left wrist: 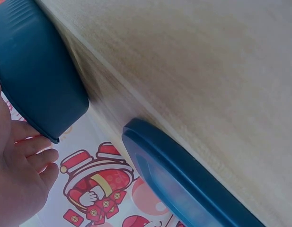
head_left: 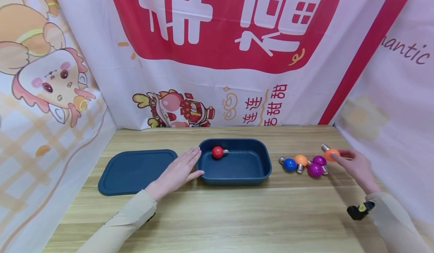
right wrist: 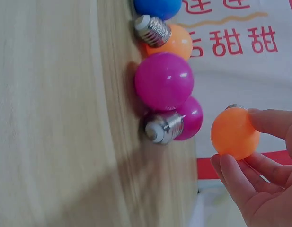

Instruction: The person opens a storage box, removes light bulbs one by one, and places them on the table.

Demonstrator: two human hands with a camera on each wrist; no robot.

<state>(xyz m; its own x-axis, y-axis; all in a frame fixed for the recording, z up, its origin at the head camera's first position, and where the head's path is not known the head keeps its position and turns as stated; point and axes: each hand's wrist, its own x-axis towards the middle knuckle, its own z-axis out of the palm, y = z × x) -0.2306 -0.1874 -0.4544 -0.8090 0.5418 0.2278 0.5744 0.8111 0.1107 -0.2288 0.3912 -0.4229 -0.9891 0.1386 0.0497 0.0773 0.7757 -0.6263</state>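
My right hand point(head_left: 357, 167) pinches an orange light bulb point(right wrist: 235, 134) between thumb and fingers, raised above the table, its metal screw base pointing away. Just left of it lie two purple bulbs point(right wrist: 163, 81), another orange bulb point(head_left: 300, 160) and a blue bulb point(head_left: 289, 165). My left hand point(head_left: 178, 170) rests with straight fingers against the left end of a dark blue box point(head_left: 234, 180). Inside that box, near its left side, a red bulb point(head_left: 217, 152) lies on the bottom.
A dark blue lid point(head_left: 135, 172) lies flat on the wooden table point(head_left: 217, 215), left of the box and partly behind my left hand. Printed cloth point(head_left: 217, 95) hangs along the table's back edge and both sides.
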